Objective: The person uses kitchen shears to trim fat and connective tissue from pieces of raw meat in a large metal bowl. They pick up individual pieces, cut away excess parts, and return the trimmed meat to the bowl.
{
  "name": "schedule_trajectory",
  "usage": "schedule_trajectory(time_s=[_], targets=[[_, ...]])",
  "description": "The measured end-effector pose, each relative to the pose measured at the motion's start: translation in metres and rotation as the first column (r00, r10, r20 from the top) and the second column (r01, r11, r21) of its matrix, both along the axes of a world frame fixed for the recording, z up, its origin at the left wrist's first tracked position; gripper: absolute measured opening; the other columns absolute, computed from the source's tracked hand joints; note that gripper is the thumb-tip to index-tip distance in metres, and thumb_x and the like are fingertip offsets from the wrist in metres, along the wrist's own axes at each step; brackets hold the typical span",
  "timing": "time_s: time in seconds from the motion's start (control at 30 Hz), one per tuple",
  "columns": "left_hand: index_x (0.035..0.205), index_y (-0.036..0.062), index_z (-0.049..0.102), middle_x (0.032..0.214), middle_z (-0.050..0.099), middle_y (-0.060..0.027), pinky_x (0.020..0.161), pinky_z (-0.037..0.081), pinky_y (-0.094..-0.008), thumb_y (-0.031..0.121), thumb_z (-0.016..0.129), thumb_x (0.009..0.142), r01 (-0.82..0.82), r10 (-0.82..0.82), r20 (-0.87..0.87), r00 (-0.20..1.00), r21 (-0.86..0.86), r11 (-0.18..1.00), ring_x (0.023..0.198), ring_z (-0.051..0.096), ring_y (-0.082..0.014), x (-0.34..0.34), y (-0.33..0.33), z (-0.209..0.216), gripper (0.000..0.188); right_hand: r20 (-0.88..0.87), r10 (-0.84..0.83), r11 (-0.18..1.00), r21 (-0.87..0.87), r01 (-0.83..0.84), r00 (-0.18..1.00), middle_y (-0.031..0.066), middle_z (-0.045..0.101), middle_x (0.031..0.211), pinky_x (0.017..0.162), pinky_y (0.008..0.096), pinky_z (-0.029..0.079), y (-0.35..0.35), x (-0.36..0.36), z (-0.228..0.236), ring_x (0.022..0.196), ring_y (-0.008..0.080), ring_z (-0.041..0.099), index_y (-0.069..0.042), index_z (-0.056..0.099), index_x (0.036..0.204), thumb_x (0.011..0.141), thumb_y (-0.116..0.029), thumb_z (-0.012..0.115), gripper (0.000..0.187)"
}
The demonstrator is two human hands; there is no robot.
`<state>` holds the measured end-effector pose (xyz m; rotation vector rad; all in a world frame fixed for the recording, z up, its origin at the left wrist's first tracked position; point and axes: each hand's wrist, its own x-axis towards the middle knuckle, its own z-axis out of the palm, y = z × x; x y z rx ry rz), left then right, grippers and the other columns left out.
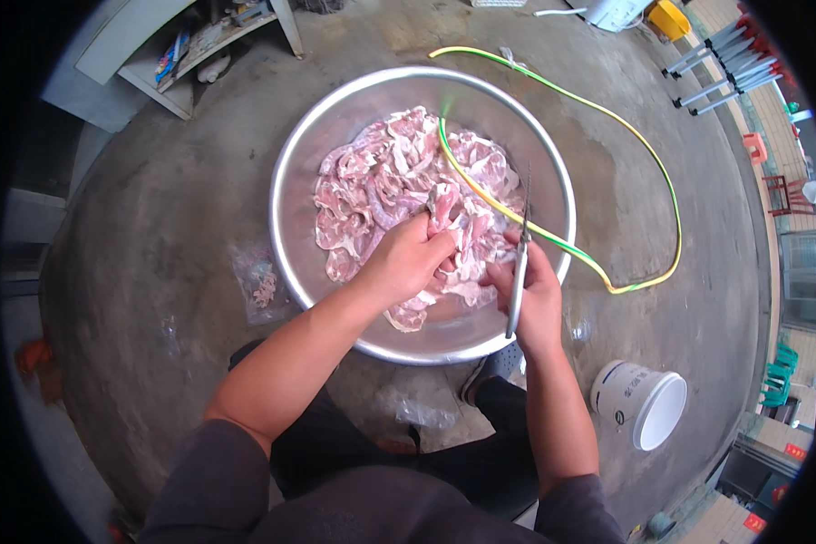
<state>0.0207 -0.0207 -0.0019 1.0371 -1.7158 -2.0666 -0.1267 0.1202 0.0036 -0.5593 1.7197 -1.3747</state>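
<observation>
A wide metal basin (284, 195) holds many pieces of raw meat (349, 218), pink with white fat. Over the middle of the heap, my left hand (403, 260) is closed around one piece of meat (443, 205). My right hand (539, 292), near the basin's right rim, grips a knife (519, 288) with a pale grey handle. Its narrow dark blade points away from me, up past the hose. The fingertips of the right hand are close to the meat; whether they touch it I cannot tell.
A green-and-yellow hose (648, 145) loops over the concrete floor and into the basin. To the right is a white bucket (621, 394). A clear plastic bag with scraps (263, 288) lies left of the basin. Stools (730, 68) and a wooden shelf (213, 50) stand farther off.
</observation>
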Motion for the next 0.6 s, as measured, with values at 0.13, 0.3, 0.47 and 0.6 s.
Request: schedule_trajectory(time_s=[0.13,0.3,0.47,0.6], targets=[[0.099,-0.0036,0.063,0.085,0.068,-0.0076,0.073,0.052,-0.0302,0.022,0.055,0.101,-0.118,0.127,0.057,0.990,-0.131,0.984,0.078,0.064,-0.0134,0.003,-0.010,0.008,0.027,0.350,0.225,0.974,-0.108,-0.200,0.909,0.0038,0.066,0.074,0.048,0.0207,0.035,0.015,0.011,0.009,0.053,0.0061,0.049,-0.002,0.050,0.142,0.089,-0.029,0.077,0.065],[0.101,-0.0063,0.064,0.088,0.070,-0.0099,0.077,0.053,-0.0313,0.020,0.054,0.101,-0.189,0.195,0.026,0.980,-0.162,0.969,0.081,0.067,-0.0164,0.006,-0.020,-0.001,0.028,0.484,0.353,0.936,-0.199,-0.291,0.801,0.0032,0.061,0.073,0.053,0.0207,0.036,0.025,0.027,0.006,0.057,0.0078,0.048,0.004,0.047,0.143,0.092,-0.037,0.073,0.070],[0.099,-0.0052,0.064,0.087,0.070,-0.0123,0.075,0.052,-0.0341,0.018,0.054,0.098,-0.226,0.228,-0.015,0.973,-0.227,0.947,0.080,0.067,-0.0195,0.007,-0.022,0.000,0.025,0.514,0.381,0.923,-0.157,-0.352,0.768,0.0031,0.061,0.073,0.052,0.0210,0.036,0.027,0.026,0.005,0.056,0.0079,0.048,0.002,0.048,0.141,0.092,-0.038,0.073,0.068],[0.097,-0.0036,0.064,0.083,0.069,-0.0184,0.070,0.050,-0.0405,0.021,0.054,0.095,-0.236,0.233,-0.044,0.971,-0.278,0.931,0.074,0.067,-0.0278,0.005,-0.021,-0.003,0.027,0.526,0.373,0.923,-0.122,-0.366,0.764,0.0030,0.061,0.073,0.051,0.0210,0.035,0.026,0.022,0.005,0.055,0.0077,0.048,0.002,0.049,0.141,0.093,-0.038,0.072,0.067]])
